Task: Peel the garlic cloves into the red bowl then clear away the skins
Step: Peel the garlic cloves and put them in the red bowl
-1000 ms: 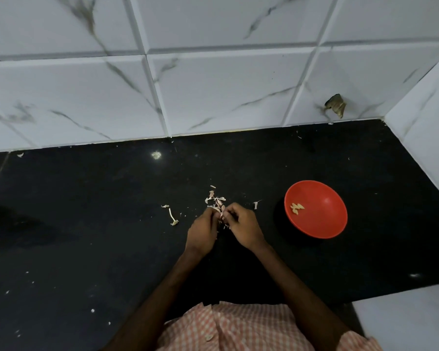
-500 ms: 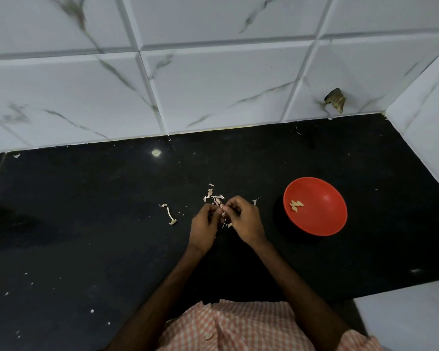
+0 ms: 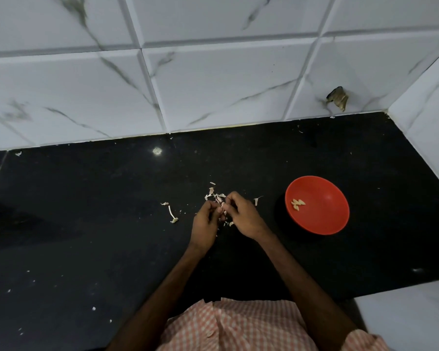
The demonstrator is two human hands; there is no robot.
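My left hand (image 3: 205,224) and my right hand (image 3: 243,215) meet over the black counter, fingers curled toward each other. Between the fingertips they pinch a small garlic clove (image 3: 223,205), mostly hidden by the fingers. Pale skins (image 3: 214,195) lie scattered just beyond my hands, and a thin stem piece (image 3: 172,214) lies to their left. The red bowl (image 3: 322,216) stands to the right of my right hand, apart from it. A few peeled cloves (image 3: 298,204) lie inside it on the left side.
The black counter (image 3: 86,224) runs up to a white marble-tiled wall (image 3: 213,84) at the back and another white wall at the right. A dark chipped spot (image 3: 338,97) marks the back wall. Small white flecks dot the counter at the near left.
My hands stay together at the same spot on the counter; the fingers have shifted slightly around the clove. The bowl has not moved.
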